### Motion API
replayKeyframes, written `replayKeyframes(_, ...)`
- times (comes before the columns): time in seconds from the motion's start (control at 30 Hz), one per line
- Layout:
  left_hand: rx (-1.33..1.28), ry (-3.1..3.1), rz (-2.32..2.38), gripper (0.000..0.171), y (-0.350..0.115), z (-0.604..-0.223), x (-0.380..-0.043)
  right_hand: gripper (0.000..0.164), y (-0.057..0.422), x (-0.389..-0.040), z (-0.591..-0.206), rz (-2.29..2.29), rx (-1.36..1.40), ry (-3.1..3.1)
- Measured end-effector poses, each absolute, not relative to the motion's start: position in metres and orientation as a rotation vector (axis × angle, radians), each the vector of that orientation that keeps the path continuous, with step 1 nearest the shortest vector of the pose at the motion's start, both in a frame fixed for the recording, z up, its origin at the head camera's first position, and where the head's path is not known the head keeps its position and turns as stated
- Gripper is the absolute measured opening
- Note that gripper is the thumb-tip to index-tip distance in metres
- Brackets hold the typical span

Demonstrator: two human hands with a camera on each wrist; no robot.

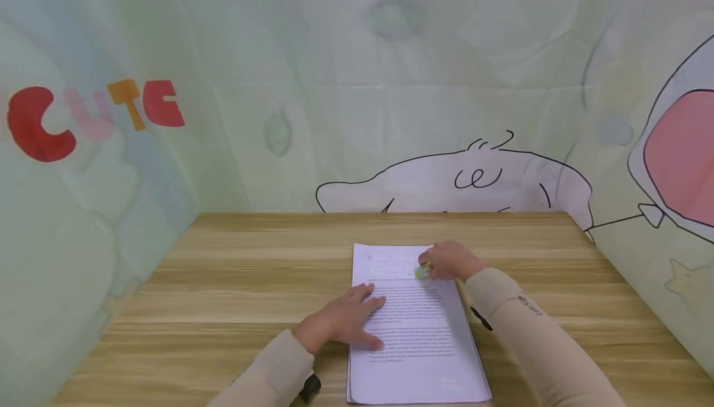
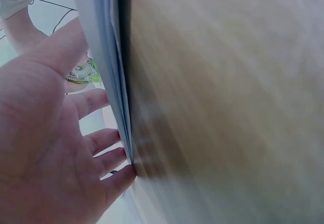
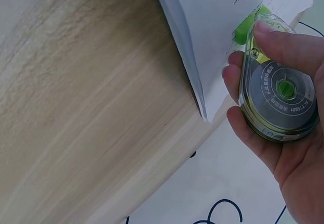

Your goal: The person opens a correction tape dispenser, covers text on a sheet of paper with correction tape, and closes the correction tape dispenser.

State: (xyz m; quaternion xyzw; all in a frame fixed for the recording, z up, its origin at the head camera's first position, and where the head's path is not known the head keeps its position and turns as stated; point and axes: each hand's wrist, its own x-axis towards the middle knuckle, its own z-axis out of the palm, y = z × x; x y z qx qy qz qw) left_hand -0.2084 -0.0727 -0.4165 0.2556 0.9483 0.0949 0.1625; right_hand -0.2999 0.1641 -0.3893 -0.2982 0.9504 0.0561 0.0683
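A stack of printed sheets [image 1: 413,376] lies on the table, its top page covered with lines of text. Spread over the page's left edge, my left hand [image 1: 347,319] rests with its fingers extended on the paper. In the left wrist view, the fingers [image 2: 109,139] of that hand reach over the stack's side edge. My right hand [image 1: 450,261] is at the page's upper right and grips a correction tape [image 1: 423,271]. The right wrist view shows the clear case of the correction tape [image 3: 298,107], with a green hub and green tip part, between thumb and fingers, its tip end close to the printed text.
The wood-grain table [image 1: 251,271] extends around the paper on both sides. Behind it hangs a pale cloth backdrop [image 1: 251,54] with cartoon drawings, and more of it lines the left and right sides.
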Motion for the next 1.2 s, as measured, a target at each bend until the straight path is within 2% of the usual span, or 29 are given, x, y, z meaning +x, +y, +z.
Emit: replayKeyframes(1.2, 0.712, 2.697, 0.285, 0.083, -0.0733, -0.4172, -0.2085, 0.03, 0.174, -0.3, -0.389, 0.169, -0.873, 2.869)
